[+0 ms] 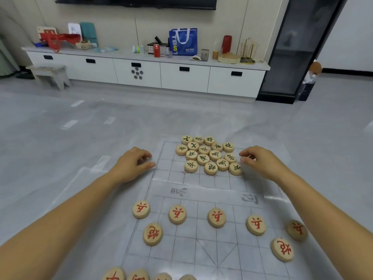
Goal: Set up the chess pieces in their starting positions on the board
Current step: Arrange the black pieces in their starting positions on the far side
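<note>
A clear plastic chess board (201, 235) with a printed grid lies on the grey floor. On its far half, several round wooden pieces with dark green characters (207, 155) sit bunched together. On the near half, several red-character pieces (216, 217) stand spread on grid points, with more red pieces (139, 275) at the bottom edge. My left hand (133, 163) hovers at the board's left edge with loosely curled fingers, holding nothing. My right hand (260, 161) is just right of the green cluster, fingertips drawn together close to the outermost green piece (235, 168); nothing shows between them.
A long white drawer cabinet (141, 73) with bags, cans and jars on top lines the far wall. A small grey stool (49, 74) stands at its left end. A tall dark glass cabinet (296, 49) rises at the right.
</note>
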Tool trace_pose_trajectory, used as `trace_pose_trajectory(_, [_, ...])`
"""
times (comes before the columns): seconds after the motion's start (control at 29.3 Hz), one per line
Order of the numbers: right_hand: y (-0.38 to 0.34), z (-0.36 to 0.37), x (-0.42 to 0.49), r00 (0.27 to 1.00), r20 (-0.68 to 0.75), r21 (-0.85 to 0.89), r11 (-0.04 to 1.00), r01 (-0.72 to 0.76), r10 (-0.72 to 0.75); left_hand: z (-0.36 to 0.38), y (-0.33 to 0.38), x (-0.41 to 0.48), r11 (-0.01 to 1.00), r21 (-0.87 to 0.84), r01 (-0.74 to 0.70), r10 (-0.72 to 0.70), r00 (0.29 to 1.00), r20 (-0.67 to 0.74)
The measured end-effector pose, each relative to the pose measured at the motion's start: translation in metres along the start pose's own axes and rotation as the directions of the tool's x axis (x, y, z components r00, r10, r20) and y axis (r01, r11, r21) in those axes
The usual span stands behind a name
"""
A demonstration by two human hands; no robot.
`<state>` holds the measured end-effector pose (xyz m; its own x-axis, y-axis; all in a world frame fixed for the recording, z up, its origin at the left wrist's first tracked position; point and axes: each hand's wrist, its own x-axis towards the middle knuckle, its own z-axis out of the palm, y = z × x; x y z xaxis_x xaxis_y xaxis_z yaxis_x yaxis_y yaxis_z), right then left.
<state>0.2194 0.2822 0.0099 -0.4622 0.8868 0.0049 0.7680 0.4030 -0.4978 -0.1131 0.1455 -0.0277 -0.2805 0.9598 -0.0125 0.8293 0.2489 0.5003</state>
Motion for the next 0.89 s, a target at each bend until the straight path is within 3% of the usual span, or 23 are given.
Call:
trace_pose_trajectory(0.1, [-0.005,0.012,0.030,0.999,-0.037,-0.027,1.000,0.002,-0.003,0.005,-0.001,0.007,0.996,0.079,-0.040,0.042,0.999,-0.022])
trace_pose_trajectory(0.34, [-0.026,0.030,0.089,0.997,-0.075,-0.100,0.995,0.015,-0.023,0.013,-0.013,0.015,0.991,-0.128,-0.038,0.019,0.989,-0.144])
trace_pose_trajectory(0.51, [-0.041,0.043,0.117,1.000,-0.005,-0.154,0.988,0.001,-0.002,0.017,-0.013,0.016,0.989,-0.137,-0.061,0.037,0.985,-0.169])
trace_pose_trajectory(0.68, [-0.044,0.048,0.125,0.996,0.082,-0.074,0.997,-0.036,0.042,0.020,-0.016,0.018,0.988,-0.122,-0.090,0.066,0.980,-0.189])
trace_pose_trajectory(0.89, [-0.037,0.045,0.115,0.996,0.093,-0.196,0.981,0.007,0.011,0.020,-0.017,0.018,0.990,-0.121,-0.075,0.051,0.981,-0.186])
